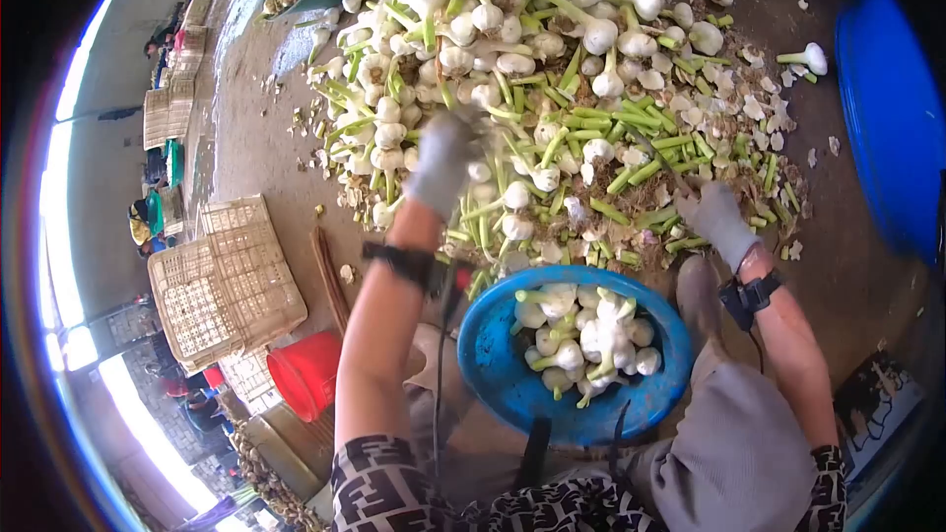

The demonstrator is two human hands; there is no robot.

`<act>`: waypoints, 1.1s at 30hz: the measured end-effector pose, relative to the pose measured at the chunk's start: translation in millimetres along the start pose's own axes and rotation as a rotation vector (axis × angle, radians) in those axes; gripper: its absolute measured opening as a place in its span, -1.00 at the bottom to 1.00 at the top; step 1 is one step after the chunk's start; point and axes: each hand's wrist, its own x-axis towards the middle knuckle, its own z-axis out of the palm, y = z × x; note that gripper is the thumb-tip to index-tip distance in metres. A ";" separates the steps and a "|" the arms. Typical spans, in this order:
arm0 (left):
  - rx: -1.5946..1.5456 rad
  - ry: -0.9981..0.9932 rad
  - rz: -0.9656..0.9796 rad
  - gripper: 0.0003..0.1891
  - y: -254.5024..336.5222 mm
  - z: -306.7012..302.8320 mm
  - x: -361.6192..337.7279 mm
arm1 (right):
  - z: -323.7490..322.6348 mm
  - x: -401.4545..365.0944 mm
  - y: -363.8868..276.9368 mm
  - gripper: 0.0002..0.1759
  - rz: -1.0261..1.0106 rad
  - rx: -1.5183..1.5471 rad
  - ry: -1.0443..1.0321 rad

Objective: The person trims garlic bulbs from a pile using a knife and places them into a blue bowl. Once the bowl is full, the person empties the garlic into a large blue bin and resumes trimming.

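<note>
My left hand (440, 160), in a pale grey glove, is over the left part of a large heap of garlic bulbs (512, 39) with green stems. Motion smears its fingers, and whether they hold anything cannot be made out. My right hand (719, 222), also gloved, is closed at the heap's lower right edge. From it a thin, dark curved knife (662, 158) points up and left over cut green stems (641, 172). Between my knees, a blue basin (483, 374) contains several trimmed garlic bulbs (591, 335).
Stacked cream plastic crates (232, 281) and a red bucket (304, 374) stand at the left. A large blue tub (892, 128) is at the right. Papery skins and roots litter the floor around the heap. People (202, 409) are far off at the left.
</note>
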 end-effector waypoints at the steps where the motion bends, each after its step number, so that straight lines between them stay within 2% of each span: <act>1: -0.335 0.154 -0.009 -0.69 16.0 -9.2 31.2 | 1.4 2.1 -1.4 -0.62 0.006 0.000 -0.008; 3: 0.376 0.011 0.465 -0.70 2.7 -42.4 94.2 | 1.3 0.0 -6.3 -0.61 0.040 0.079 -0.041; 4: 0.189 -0.067 0.367 -0.66 -12.6 -57.7 156.5 | 2.3 -0.3 -4.9 -0.61 0.034 0.113 -0.054; 6: -0.073 -0.022 0.166 -0.54 13.8 -22.6 138.9 | 1.6 1.7 -0.8 -0.61 0.041 0.125 -0.088; 8: 0.037 -0.040 0.316 -0.50 -3.0 -17.3 119.6 | 6.3 5.8 11.5 -0.63 0.048 0.123 -0.055; 10: 0.435 -0.084 0.483 -0.48 -24.9 -13.9 90.6 | 7.6 3.3 15.0 -0.65 0.052 0.096 -0.053; 11: 0.784 -0.123 0.578 -0.49 -33.1 -10.3 73.9 | 5.1 2.9 10.9 -0.65 0.051 0.074 -0.057; 12: 0.074 -0.356 0.215 -0.59 -33.2 6.3 43.9 | 3.5 3.3 5.9 -0.66 0.051 0.054 -0.059; 13: -0.638 -0.344 -0.189 -0.68 -33.3 23.0 13.6 | 4.7 2.7 0.3 -0.67 -0.007 0.047 -0.052; 16: -0.324 -0.432 -0.202 -0.72 -64.1 46.2 -34.9 | -3.9 -3.8 -38.2 -0.72 -0.234 0.106 -0.015; 19: -0.009 -0.364 0.057 -0.65 -75.7 74.9 -70.0 | -24.5 -13.7 -87.0 -0.73 -0.399 0.146 -0.072; 22: 0.120 -0.436 0.027 -0.67 -40.3 70.2 -99.6 | -10.1 2.0 -66.7 -0.75 -0.417 0.109 -0.171; 23: 0.164 -0.452 0.010 -0.69 -34.9 66.5 -101.2 | -6.9 4.8 -49.6 -0.76 -0.277 0.034 -0.170; 25: -0.371 -0.443 -0.008 -0.73 -47.4 60.0 -89.4 | -2.9 11.7 -11.4 -0.78 0.006 -0.104 -0.159; 26: -0.392 -0.362 0.081 -0.73 -63.1 57.3 -78.2 | -0.3 12.0 -5.1 -0.77 0.033 -0.021 -0.108; 28: -0.169 -0.177 0.220 -0.73 -98.7 55.4 -58.5 | 4.4 0.7 8.7 -0.76 0.114 0.142 -0.008; 30: -0.024 -0.043 0.336 -0.72 -133.3 65.2 -36.8 | -4.3 -10.5 -17.6 -0.77 -0.076 0.096 -0.010; 32: -0.430 -0.191 0.127 -0.70 -123.5 77.9 -48.8 | -8.7 -21.8 -48.1 -0.77 -0.284 0.022 -0.041; 33: -0.532 -0.165 0.028 -0.68 -109.9 84.0 -60.7 | -9.9 -25.3 -60.1 -0.77 -0.402 -0.032 -0.065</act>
